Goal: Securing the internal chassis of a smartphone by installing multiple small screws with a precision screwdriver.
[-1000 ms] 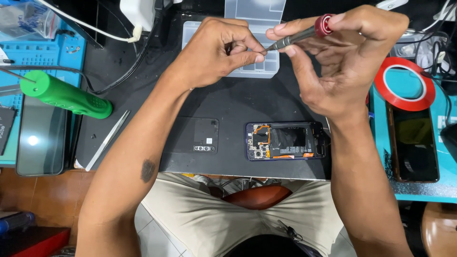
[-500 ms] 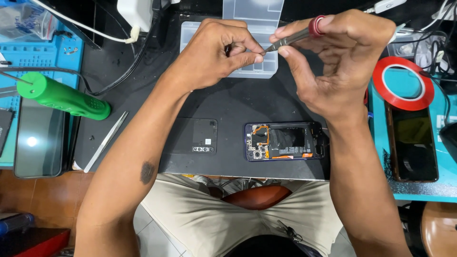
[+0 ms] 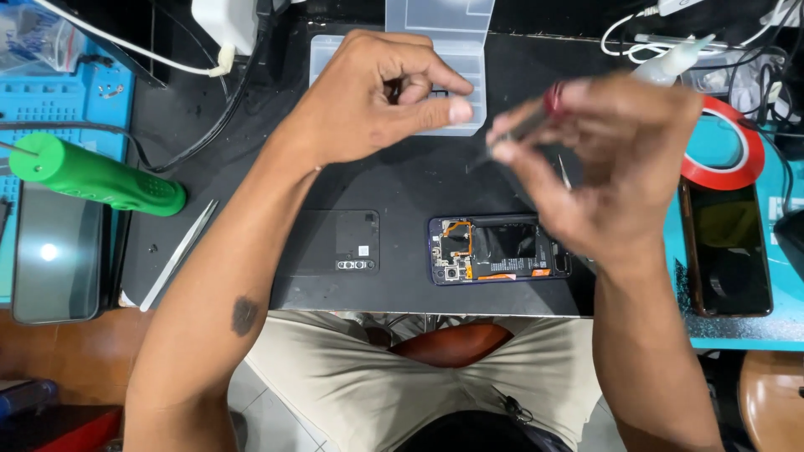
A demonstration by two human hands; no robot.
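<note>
Right hand, blurry, pinches a thin red-capped metal screwdriver just above the opened dark phone with exposed insides. Left hand has thumb and fingertips pinched together over the clear plastic compartment tray; can't tell if it's holding anything. Black back cover sits left of the phone.

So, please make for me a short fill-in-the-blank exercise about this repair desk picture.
1. The right hand holds a thin ____ with a red band.
2. The opened phone lies on a ____ mat.
3. The roll of tape is ____.
4. The thick tool beside the tweezers has a ____ handle.

Missing words: screwdriver; black; red; green
</note>
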